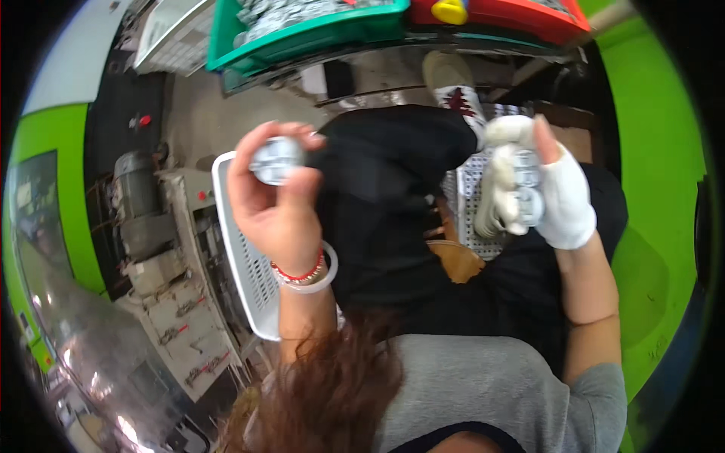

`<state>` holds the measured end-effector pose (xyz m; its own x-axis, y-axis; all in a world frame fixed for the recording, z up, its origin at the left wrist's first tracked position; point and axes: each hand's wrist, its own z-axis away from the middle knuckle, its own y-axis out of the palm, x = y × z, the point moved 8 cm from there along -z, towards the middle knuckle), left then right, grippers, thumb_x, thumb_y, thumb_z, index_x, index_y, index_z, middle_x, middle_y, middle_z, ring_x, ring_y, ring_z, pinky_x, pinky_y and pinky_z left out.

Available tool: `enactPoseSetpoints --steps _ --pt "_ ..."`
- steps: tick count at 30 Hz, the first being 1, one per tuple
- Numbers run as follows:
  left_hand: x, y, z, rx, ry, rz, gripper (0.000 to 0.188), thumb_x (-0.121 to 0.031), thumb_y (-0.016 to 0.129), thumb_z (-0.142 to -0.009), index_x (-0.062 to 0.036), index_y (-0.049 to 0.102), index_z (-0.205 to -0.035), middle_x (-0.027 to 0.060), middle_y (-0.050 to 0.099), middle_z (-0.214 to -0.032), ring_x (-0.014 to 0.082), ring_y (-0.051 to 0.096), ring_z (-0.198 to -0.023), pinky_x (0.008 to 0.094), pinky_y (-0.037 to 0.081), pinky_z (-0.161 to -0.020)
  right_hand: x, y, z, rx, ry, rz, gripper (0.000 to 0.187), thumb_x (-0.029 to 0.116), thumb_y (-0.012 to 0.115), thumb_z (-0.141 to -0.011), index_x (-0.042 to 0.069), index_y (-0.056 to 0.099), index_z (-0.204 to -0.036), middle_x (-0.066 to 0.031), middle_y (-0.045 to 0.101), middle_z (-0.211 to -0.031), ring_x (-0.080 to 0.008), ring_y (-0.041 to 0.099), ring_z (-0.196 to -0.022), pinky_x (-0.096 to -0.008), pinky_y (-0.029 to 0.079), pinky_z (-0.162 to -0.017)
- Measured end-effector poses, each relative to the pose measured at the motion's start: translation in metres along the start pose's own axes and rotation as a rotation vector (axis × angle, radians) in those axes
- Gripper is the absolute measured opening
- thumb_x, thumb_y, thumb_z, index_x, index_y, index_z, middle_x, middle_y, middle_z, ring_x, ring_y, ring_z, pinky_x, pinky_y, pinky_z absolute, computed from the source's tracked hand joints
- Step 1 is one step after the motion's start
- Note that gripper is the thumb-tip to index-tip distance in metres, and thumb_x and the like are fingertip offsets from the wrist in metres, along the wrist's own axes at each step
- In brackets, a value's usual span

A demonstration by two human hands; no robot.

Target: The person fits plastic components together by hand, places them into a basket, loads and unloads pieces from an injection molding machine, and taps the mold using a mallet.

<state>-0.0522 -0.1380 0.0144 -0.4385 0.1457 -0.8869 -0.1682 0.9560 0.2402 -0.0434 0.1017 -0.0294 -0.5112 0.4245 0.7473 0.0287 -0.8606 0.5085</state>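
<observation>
My bare left hand [276, 200], with a red bracelet and a white bangle at the wrist, pinches a round silver metal part [276, 160] between thumb and fingers. It is held up over the white plastic basket's side. A white glove with the thumb bare covers my right hand [563, 192]. Its fingers curl round a short row of silver metal parts [530, 189], the nearest one round; blur hides their exact shape. The two hands are well apart, on either side of my lap.
Ahead stand a green bin [317, 34] heaped with small grey metal parts and a red bin [506, 23] with a yellow object [450, 10] at its edge. The white basket [260, 298] is at my left. Machinery [143, 219] lines the left; a green panel [657, 189] is at right.
</observation>
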Motion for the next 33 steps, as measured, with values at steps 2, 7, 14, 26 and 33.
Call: enactPoseSetpoints --steps 2,7,14,26,33 --pt "0.017 -0.084 0.010 -0.258 -0.147 -0.208 0.032 -0.005 0.066 -0.080 -0.0026 0.054 -0.110 0.0063 0.061 -0.095 0.0132 0.057 -0.082 0.0253 0.046 -0.077 0.000 0.003 -0.002 -0.020 0.006 -0.106 0.050 0.044 0.027 -0.097 0.001 0.050 -0.109 -0.0042 0.050 -0.065 -0.0137 0.045 -0.037 -0.0236 0.034 -0.026" --pt "0.157 -0.188 0.127 0.278 -0.881 -1.064 0.037 -0.026 0.071 -0.077 -0.0022 0.062 -0.105 0.0043 0.063 -0.071 0.0114 0.060 -0.066 0.0273 0.047 -0.062 0.001 0.011 -0.003 0.056 -0.030 -0.110 0.048 0.044 0.031 -0.097 0.001 0.051 -0.104 -0.0048 0.051 -0.065 -0.0134 0.047 -0.038 -0.0234 0.037 -0.028" --pt "0.235 -0.240 0.176 -0.061 -0.838 -0.693 0.066 -0.016 0.068 -0.080 0.0032 0.034 -0.133 0.0232 0.057 -0.114 0.0258 0.059 -0.103 0.0327 0.049 -0.082 0.005 0.022 -0.002 0.049 -0.083 -0.102 0.048 0.044 0.029 -0.097 0.002 0.052 -0.105 -0.0043 0.050 -0.066 -0.0122 0.046 -0.040 -0.0227 0.034 -0.029" --pt "-0.049 0.123 0.020 0.748 0.255 -0.552 0.037 -0.017 0.073 -0.070 -0.0020 0.060 -0.102 0.0120 0.056 -0.101 0.0268 0.053 -0.095 0.0379 0.041 -0.086 0.005 0.000 0.001 0.028 -0.014 -0.345 0.055 0.060 0.031 -0.090 0.010 0.055 -0.092 -0.0029 0.056 -0.070 -0.0170 0.056 -0.053 -0.0288 0.043 -0.040" --pt "-0.013 0.145 0.040 0.734 0.247 -0.423 0.045 -0.018 0.079 -0.061 -0.0039 0.063 -0.100 0.0108 0.053 -0.106 0.0270 0.050 -0.101 0.0389 0.040 -0.087 0.006 -0.004 -0.002 -0.005 -0.128 -0.205 0.053 0.056 0.031 -0.093 0.009 0.055 -0.088 -0.0030 0.056 -0.068 -0.0120 0.055 -0.056 -0.0225 0.043 -0.050"
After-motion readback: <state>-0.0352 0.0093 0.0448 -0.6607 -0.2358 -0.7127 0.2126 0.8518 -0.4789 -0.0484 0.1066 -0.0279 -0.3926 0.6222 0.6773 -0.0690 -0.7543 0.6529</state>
